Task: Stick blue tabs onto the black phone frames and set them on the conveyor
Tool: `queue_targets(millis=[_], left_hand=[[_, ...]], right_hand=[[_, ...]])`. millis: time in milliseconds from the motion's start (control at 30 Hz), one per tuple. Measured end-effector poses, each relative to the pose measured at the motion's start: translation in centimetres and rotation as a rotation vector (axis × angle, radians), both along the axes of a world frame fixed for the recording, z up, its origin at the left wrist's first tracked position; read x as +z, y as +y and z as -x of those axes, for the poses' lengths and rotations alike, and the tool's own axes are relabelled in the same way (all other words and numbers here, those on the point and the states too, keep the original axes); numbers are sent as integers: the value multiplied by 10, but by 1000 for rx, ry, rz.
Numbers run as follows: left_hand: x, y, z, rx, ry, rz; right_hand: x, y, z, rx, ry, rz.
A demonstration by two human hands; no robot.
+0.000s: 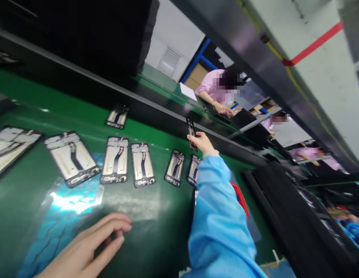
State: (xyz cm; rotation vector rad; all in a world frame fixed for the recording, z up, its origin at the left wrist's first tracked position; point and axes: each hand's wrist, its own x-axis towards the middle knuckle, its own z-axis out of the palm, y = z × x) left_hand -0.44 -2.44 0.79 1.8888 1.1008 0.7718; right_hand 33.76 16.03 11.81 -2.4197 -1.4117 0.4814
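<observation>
My right hand [203, 143], in a blue sleeve, reaches far out over the green belt [28, 96] and grips a phone frame [191, 132] held upright above the belt's far edge. My left hand [89, 247] lies flat near the front, fingers spread, resting on a clear plastic film [72, 200] with a blue tint. Several phone frames lie face down in a row on the belt, among them one at the left [72, 157], two side by side [115, 159] [142, 164], and one farther back [117, 116].
A dark rail [109, 83] runs along the belt's far side. A red object [240, 199] shows beside my right sleeve. Black trays [283, 216] stand at the right. People in pink coats [211, 87] work across the line in the background.
</observation>
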Motion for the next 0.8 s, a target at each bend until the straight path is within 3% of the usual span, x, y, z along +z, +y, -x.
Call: queue_targets(millis=[67, 133, 167, 233, 300, 400, 533, 667, 800], left_hand=[[17, 8, 13, -69, 24, 26], [29, 20, 32, -55, 11, 24], [32, 26, 44, -12, 24, 11], [33, 39, 68, 85, 124, 5], [29, 47, 90, 126, 219, -28], [20, 45, 111, -70, 297, -107], [4, 25, 116, -271, 427, -186], [-11, 9, 108, -230, 519, -247], [-15, 10, 101, -184, 522, -299]], right_hand=[[-8, -65, 35, 162, 65, 9], [-27, -140, 74, 517, 41, -48], [-38, -174, 93, 598, 13, -53], [-63, -229, 125, 601, -62, -13], [-85, -261, 146, 504, -150, -3], [-102, -272, 160, 406, -245, -61], [-89, -262, 170, 489, -191, -242], [-74, -239, 197, 748, 13, -359], [-72, -207, 225, 908, 4, -262]])
